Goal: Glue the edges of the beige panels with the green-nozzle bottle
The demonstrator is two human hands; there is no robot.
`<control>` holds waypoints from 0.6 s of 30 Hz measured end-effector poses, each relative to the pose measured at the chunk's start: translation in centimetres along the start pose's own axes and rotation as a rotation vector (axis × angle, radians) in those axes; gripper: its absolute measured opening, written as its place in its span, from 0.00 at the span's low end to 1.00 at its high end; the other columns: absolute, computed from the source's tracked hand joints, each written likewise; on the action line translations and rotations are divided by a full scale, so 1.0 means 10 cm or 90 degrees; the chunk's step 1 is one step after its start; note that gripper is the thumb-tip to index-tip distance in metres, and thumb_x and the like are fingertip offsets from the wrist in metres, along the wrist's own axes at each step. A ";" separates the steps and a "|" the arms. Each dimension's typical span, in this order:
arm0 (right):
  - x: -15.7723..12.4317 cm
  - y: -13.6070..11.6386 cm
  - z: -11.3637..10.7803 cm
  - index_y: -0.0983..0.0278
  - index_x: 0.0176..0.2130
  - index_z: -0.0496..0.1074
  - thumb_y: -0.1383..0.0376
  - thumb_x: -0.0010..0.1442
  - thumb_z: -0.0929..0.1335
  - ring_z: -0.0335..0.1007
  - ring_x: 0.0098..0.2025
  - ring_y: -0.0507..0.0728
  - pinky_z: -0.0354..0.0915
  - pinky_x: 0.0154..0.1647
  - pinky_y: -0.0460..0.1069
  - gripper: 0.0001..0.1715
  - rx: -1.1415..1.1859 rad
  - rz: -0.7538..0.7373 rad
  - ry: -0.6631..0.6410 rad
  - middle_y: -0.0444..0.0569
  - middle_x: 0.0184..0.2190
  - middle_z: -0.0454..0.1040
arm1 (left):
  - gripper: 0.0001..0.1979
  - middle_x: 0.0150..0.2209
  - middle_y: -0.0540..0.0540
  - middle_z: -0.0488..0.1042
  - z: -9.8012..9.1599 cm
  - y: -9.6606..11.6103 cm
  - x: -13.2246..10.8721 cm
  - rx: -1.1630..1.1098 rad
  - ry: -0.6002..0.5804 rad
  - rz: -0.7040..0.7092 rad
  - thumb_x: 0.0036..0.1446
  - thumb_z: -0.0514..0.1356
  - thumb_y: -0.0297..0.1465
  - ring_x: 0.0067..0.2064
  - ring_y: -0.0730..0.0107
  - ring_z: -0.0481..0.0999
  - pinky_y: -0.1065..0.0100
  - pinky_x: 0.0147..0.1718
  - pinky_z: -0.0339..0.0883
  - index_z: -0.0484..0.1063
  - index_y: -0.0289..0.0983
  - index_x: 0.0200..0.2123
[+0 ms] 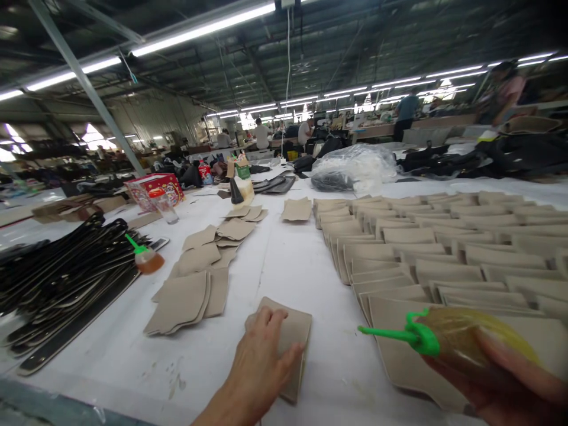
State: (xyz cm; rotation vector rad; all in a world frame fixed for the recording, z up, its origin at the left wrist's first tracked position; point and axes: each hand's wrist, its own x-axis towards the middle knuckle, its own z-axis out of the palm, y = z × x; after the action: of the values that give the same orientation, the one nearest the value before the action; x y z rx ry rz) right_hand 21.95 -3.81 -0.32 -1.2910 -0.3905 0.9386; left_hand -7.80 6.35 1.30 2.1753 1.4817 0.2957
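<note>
My left hand [261, 358] rests on a beige panel [298, 324] on the white table, its fingers spread over the surface. In my right hand [501, 373] is a glue bottle [470, 337] of yellowish-brown liquid, lying sideways with its green nozzle pointing left. The bottle is above the near edge of many overlapping beige panels [448, 269], laid out in rows on the right. Left of centre lies a looser pile of beige panels [181, 302].
Black strips [66, 278] are heaped at the left, with a second glue bottle [149, 262] beside them. Farther back are a clear jar [165, 208], a red box [155, 190] and a plastic-wrapped bundle [352, 167]. Several people stand or sit in the background.
</note>
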 end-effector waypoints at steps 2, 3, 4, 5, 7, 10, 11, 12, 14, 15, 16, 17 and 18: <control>-0.08 -0.02 0.08 0.52 0.40 0.80 0.51 0.48 0.74 0.69 0.51 0.72 0.76 0.41 0.56 0.18 0.074 0.070 -0.022 0.50 0.50 0.74 | 0.24 0.49 0.40 0.67 0.04 0.08 0.03 0.016 -0.032 -0.015 0.55 0.58 0.42 0.50 0.53 0.68 0.57 0.49 0.61 0.66 0.37 0.52; -0.09 -0.02 0.09 0.52 0.40 0.80 0.52 0.46 0.75 0.68 0.51 0.73 0.76 0.41 0.56 0.19 0.091 0.094 -0.023 0.50 0.50 0.74 | 0.24 0.49 0.40 0.68 0.06 0.11 0.05 0.027 -0.042 -0.021 0.54 0.58 0.43 0.50 0.52 0.68 0.57 0.49 0.61 0.66 0.37 0.51; -0.09 -0.02 0.09 0.53 0.40 0.80 0.53 0.44 0.76 0.68 0.52 0.74 0.76 0.42 0.56 0.21 0.101 0.110 -0.021 0.51 0.50 0.74 | 0.25 0.49 0.39 0.68 0.07 0.12 0.06 0.036 -0.049 -0.023 0.53 0.59 0.43 0.50 0.51 0.68 0.57 0.49 0.60 0.66 0.36 0.51; -0.07 -0.02 0.07 0.54 0.39 0.80 0.53 0.41 0.76 0.68 0.52 0.75 0.76 0.41 0.57 0.22 0.110 0.122 -0.011 0.52 0.50 0.74 | 0.25 0.48 0.38 0.68 0.08 0.13 0.08 0.042 -0.053 -0.023 0.52 0.59 0.43 0.50 0.51 0.68 0.57 0.49 0.60 0.66 0.36 0.50; -0.04 -0.02 0.04 0.54 0.40 0.80 0.54 0.39 0.77 0.67 0.53 0.75 0.76 0.40 0.56 0.24 0.122 0.131 0.002 0.53 0.51 0.73 | 0.22 0.47 0.39 0.69 0.09 0.12 0.10 0.049 -0.052 -0.013 0.53 0.58 0.41 0.49 0.53 0.68 0.59 0.49 0.60 0.66 0.36 0.49; -0.04 -0.02 0.06 0.56 0.40 0.80 0.54 0.37 0.78 0.68 0.51 0.75 0.76 0.40 0.56 0.27 0.111 0.154 -0.013 0.54 0.51 0.73 | 0.19 0.44 0.40 0.71 0.08 0.08 0.13 0.051 -0.058 0.010 0.55 0.54 0.36 0.46 0.56 0.70 0.61 0.46 0.61 0.67 0.36 0.49; -0.06 -0.03 0.10 0.58 0.40 0.80 0.54 0.37 0.78 0.69 0.51 0.75 0.76 0.40 0.56 0.27 0.101 0.153 -0.021 0.55 0.51 0.73 | 0.19 0.42 0.41 0.71 0.08 0.07 0.15 0.048 -0.064 0.016 0.55 0.53 0.35 0.44 0.57 0.71 0.62 0.44 0.62 0.68 0.37 0.49; -0.09 -0.04 0.15 0.59 0.40 0.79 0.53 0.37 0.78 0.70 0.49 0.75 0.76 0.41 0.56 0.28 0.085 0.142 -0.028 0.56 0.49 0.74 | 0.19 0.40 0.43 0.72 0.07 0.05 0.16 0.043 -0.070 0.022 0.55 0.52 0.33 0.42 0.58 0.71 0.63 0.41 0.62 0.68 0.38 0.50; -0.16 -0.05 0.27 0.62 0.41 0.77 0.51 0.39 0.78 0.72 0.46 0.72 0.76 0.40 0.53 0.30 0.027 0.083 -0.044 0.58 0.46 0.76 | 0.22 0.38 0.45 0.73 0.06 0.02 0.18 0.029 -0.078 0.036 0.54 0.51 0.31 0.38 0.61 0.72 0.65 0.39 0.62 0.69 0.40 0.52; -0.18 -0.06 0.33 0.62 0.42 0.75 0.50 0.40 0.78 0.73 0.45 0.70 0.75 0.40 0.51 0.32 -0.016 0.040 -0.053 0.57 0.44 0.76 | 0.23 0.37 0.46 0.74 0.06 0.01 0.19 0.023 -0.078 0.044 0.54 0.51 0.30 0.37 0.62 0.72 0.65 0.39 0.62 0.70 0.42 0.53; -0.20 -0.06 0.39 0.62 0.44 0.73 0.49 0.42 0.77 0.74 0.43 0.68 0.75 0.38 0.49 0.33 -0.068 -0.010 -0.065 0.56 0.42 0.77 | 0.24 0.37 0.46 0.74 0.06 0.00 0.20 0.018 -0.076 0.051 0.53 0.51 0.29 0.38 0.62 0.73 0.65 0.39 0.62 0.70 0.43 0.54; -0.21 -0.06 0.44 0.62 0.46 0.71 0.48 0.44 0.76 0.75 0.40 0.65 0.75 0.36 0.48 0.34 -0.132 -0.072 -0.075 0.55 0.39 0.77 | 0.25 0.37 0.47 0.75 0.06 -0.01 0.21 0.013 -0.076 0.055 0.53 0.51 0.29 0.38 0.62 0.73 0.65 0.40 0.62 0.70 0.43 0.55; -0.21 -0.05 0.49 0.61 0.47 0.69 0.47 0.46 0.75 0.75 0.38 0.64 0.74 0.33 0.47 0.34 -0.202 -0.137 -0.086 0.53 0.37 0.77 | 0.26 0.38 0.47 0.77 0.06 -0.02 0.22 0.007 -0.076 0.058 0.53 0.51 0.29 0.39 0.62 0.74 0.65 0.41 0.63 0.70 0.44 0.55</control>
State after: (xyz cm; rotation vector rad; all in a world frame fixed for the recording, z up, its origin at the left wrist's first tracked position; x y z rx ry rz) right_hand 17.41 -2.33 2.03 -1.4407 -0.7932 0.8045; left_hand -6.86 8.25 0.44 2.2315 1.3244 0.1848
